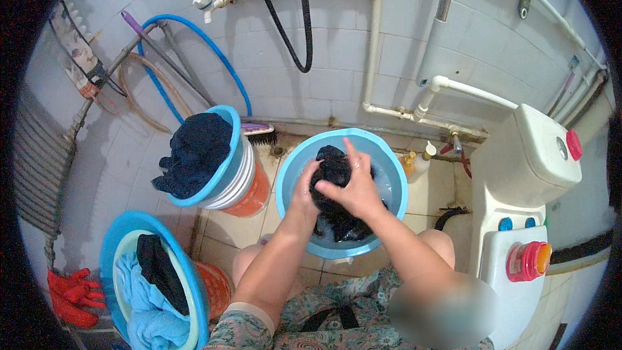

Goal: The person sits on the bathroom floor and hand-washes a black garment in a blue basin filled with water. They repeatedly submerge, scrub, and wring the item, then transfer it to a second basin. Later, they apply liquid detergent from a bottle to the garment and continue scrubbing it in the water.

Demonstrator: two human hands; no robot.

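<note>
Near the middle of the round blue basin (395,162), which stands on the tiled floor (282,215) close to the wall edge, a bunched black cloth (337,210) lies partly in pale, cloudy water (383,189), its upper part between the two hands and its lower folds spread toward the basin's near edge. The left hand (306,186) is against the cloth's left side, fingers bent around it; how firmly they press cannot be told, since the tips go partly out of sight. The right hand (358,185) lies over the right side with its fingers spread rather than closed, the index pointing toward the basin's far edge and the thumb reaching across the dark folds. The cloth looks limp and soaked, so it should be heavier than its bulk suggests, with the weight drawing down into the sagging lower part. It is likely slippery, as the skin and fabric both look wet, and soft enough to bunch without harm, though a hard pull on one small pinch could stretch it. A sound hold would be a full handful of the gathered upper folds from both sides, thumbs on top, with the trailing end left supported by the water.
</note>
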